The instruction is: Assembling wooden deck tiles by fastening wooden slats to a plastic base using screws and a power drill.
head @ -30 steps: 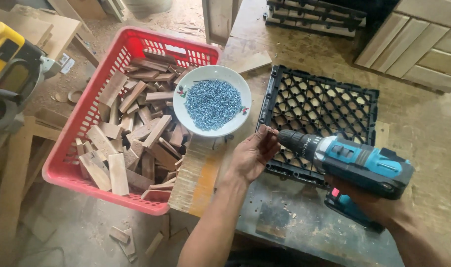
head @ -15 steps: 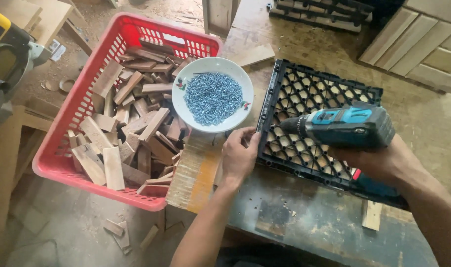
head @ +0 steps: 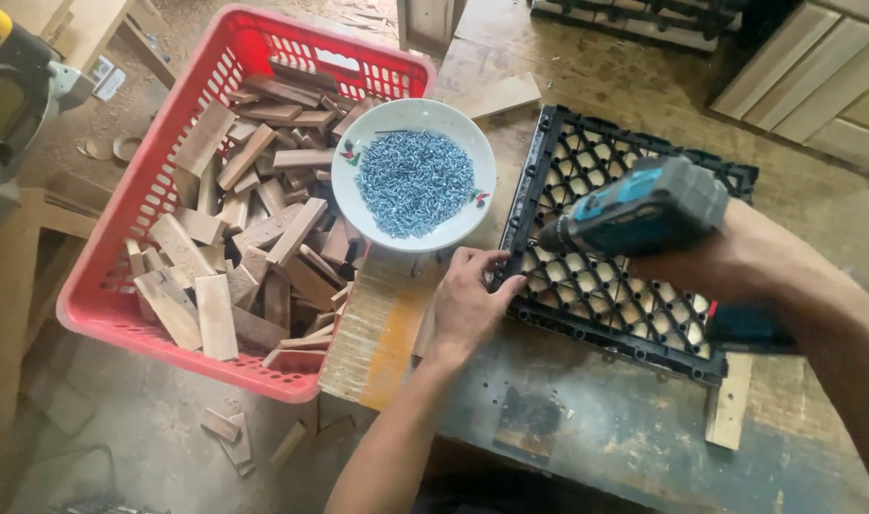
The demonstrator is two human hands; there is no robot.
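**Hands on drill and grid**

The right hand [head: 739, 262] grips a blue drill [head: 644, 205], tip down at the black grid [head: 634, 314] on the worktop [head: 587, 438]. The left hand [head: 468, 305] pinches at the grid's left edge, likely steadying something there. Within reach, 1 white bowl [head: 358, 157] holds screws [head: 415, 181]; the red basket [head: 120, 314] holds wood offcuts [head: 253, 238].

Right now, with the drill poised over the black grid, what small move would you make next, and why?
Probably lower the drill the last bit, so its tip meets the spot the left hand is pinching at the left edge of the black plastic grid. The right hand already aims it down there. Whether the fingertips hold a screw from the white bowl cannot be told.
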